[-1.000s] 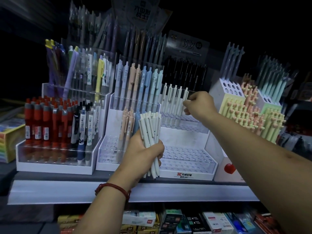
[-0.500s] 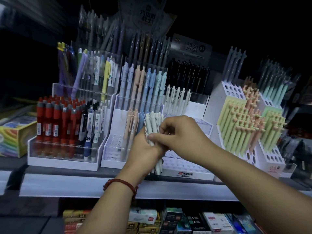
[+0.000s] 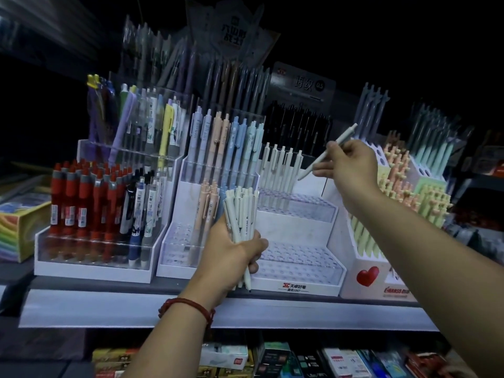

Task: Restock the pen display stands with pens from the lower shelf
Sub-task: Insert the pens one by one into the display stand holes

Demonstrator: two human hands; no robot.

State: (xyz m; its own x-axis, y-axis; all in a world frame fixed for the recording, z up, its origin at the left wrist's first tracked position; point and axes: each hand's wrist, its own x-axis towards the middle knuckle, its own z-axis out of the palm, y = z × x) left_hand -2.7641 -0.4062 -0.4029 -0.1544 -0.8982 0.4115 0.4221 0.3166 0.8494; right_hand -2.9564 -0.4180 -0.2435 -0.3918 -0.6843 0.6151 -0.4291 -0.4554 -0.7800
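Head view is showing the upper shelf (image 3: 272, 309) carrying several pen stands, with the white tiered stand (image 3: 294, 223) sitting right of centre and mostly unfilled. On its far top tier a short row of white pens (image 3: 281, 165) is standing upright at the left end; the near tiers are showing only bare holes.

The left hand (image 3: 229, 255) is gripping a bundle of white pens (image 3: 241, 211) in front of the stand, fingers wrapped tight round the barrels, tips pointing down. The right hand (image 3: 354, 167) is hovering over the stand's right side, thumb and fingers pinching a single white pen (image 3: 316, 163) near its upper half. That pen is slanting, tip down and to the left, above the top tier and touching nothing.

To seat it well, the person is needing to bring the pen upright, aim the tip at the next free hole just right of the row, and lower it straight. The holes are probably hard to read through the clear plastic, so feeling for the seat before letting go is looking wise.
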